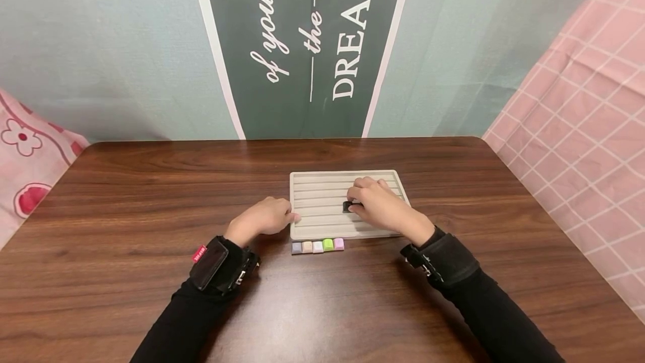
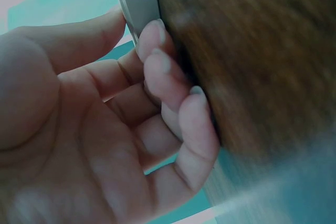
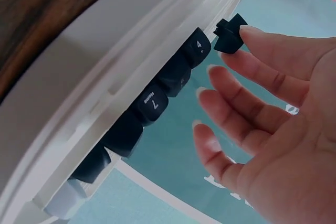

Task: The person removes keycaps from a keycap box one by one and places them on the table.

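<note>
A black keycap (image 3: 231, 34) is pinched between the thumb and index finger of my right hand (image 1: 380, 203), over the middle of a cream ridged tray (image 1: 317, 189). Beside it, in the right wrist view, a row of dark keycaps (image 3: 152, 103) sits along a tray groove; two show "4" and "7 Home". A pale keycap (image 3: 66, 199) ends that row. From the head this row is mostly hidden by my right hand. My left hand (image 1: 264, 216) holds the tray's left edge, its thumb on the rim and its other fingers curled at the side.
Directly in front of the tray, several coloured keycaps (image 1: 317, 247) stand in a line: grey, peach, white, green and pink. Brown wood-grain table (image 1: 151, 200) surrounds the tray. Behind it hangs a blue-green cloth (image 1: 151, 71) with lettering; pink cloth (image 1: 594, 128) is at the right.
</note>
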A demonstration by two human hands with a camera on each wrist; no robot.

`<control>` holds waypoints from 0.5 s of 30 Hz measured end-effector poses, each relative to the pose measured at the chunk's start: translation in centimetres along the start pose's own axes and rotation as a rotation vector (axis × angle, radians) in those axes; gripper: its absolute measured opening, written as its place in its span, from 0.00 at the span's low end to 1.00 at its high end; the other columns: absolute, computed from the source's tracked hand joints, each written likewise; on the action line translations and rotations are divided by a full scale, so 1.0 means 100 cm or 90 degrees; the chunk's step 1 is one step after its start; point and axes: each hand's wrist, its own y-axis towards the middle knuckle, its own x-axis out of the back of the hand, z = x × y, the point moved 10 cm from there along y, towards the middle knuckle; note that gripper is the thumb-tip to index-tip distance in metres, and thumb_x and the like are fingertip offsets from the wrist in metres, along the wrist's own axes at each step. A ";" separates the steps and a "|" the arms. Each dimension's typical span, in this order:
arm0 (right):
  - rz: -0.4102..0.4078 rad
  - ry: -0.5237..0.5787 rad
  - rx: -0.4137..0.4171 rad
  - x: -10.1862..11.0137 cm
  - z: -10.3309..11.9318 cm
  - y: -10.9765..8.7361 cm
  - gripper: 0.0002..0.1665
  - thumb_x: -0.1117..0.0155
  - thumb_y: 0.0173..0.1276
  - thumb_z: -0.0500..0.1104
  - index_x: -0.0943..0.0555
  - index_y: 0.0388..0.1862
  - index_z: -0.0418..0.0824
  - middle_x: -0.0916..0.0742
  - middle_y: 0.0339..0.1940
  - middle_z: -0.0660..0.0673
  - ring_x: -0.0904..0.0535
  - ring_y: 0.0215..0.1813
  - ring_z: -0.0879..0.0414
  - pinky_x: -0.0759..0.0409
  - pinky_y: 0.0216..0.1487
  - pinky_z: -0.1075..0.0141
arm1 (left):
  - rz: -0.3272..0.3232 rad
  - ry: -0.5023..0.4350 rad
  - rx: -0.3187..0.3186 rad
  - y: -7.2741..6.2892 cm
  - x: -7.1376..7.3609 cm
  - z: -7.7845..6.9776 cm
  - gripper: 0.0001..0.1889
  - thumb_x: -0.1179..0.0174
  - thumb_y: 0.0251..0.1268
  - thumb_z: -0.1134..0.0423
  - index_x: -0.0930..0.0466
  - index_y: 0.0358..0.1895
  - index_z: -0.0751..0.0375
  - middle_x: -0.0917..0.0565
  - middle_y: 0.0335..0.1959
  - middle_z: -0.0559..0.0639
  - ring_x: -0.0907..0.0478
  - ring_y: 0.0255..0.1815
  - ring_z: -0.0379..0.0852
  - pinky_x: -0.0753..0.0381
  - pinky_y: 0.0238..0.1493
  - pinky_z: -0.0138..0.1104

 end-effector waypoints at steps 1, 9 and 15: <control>-0.005 0.000 0.003 0.002 0.001 -0.001 0.05 0.33 0.57 0.37 0.23 0.27 0.42 0.26 0.27 0.50 0.29 0.35 0.53 0.36 0.34 0.59 | 0.000 -0.001 0.001 0.000 0.000 0.000 0.16 0.51 0.69 0.56 0.32 0.23 0.60 0.37 0.18 0.48 0.41 0.20 0.43 0.39 0.25 0.32; -0.022 -0.002 0.016 0.007 0.004 -0.006 0.06 0.33 0.57 0.38 0.23 0.28 0.41 0.26 0.27 0.50 0.30 0.34 0.54 0.35 0.34 0.60 | 0.002 -0.004 0.005 0.000 0.002 0.001 0.16 0.51 0.69 0.56 0.31 0.23 0.61 0.37 0.18 0.48 0.41 0.20 0.43 0.39 0.25 0.32; -0.040 -0.012 0.035 0.011 0.008 -0.011 0.07 0.31 0.55 0.36 0.23 0.26 0.41 0.26 0.25 0.50 0.29 0.32 0.55 0.33 0.33 0.59 | -0.007 0.011 0.000 0.000 0.004 0.002 0.15 0.51 0.69 0.56 0.29 0.25 0.61 0.34 0.19 0.49 0.37 0.22 0.44 0.36 0.27 0.33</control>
